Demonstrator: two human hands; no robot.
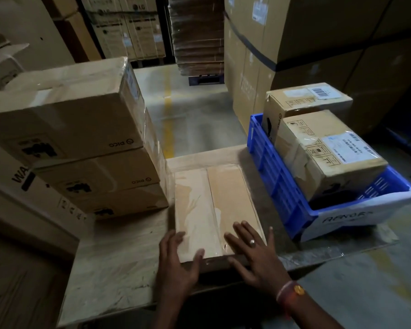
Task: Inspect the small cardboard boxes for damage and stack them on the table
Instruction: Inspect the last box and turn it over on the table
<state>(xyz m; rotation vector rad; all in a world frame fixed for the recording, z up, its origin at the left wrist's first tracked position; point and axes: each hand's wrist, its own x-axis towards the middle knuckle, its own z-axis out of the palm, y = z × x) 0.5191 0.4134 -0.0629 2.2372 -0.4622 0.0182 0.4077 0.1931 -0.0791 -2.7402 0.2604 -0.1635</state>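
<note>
A wall of big cartons point(318, 43) is filling the right background, with a dark band running across it. In front of the camera a pale table point(119, 262) is carrying everything else. On its left side a stack of three taped cardboard boxes point(81, 143) is standing, the top one sitting slightly askew over the two below. On the table's right edge a blue crate point(282, 186) is holding two more labelled boxes point(328, 153), the nearer one leaning tilted above the rim, the farther one sitting behind it.

Between the stack and the crate, a single flat box point(214, 207) is lying on the table, its taped top seam facing up and its left side just beside the stack's bottom box.

The left hand point(178, 262) is resting at the box's near left corner, fingers straight and lying along the side, thumb on the top. The right hand point(254, 252) is lying flat on the near right part of the top, fingers spread, a ring point(252, 243) showing on one finger and a band point(291, 293) sitting on the wrist.
</note>
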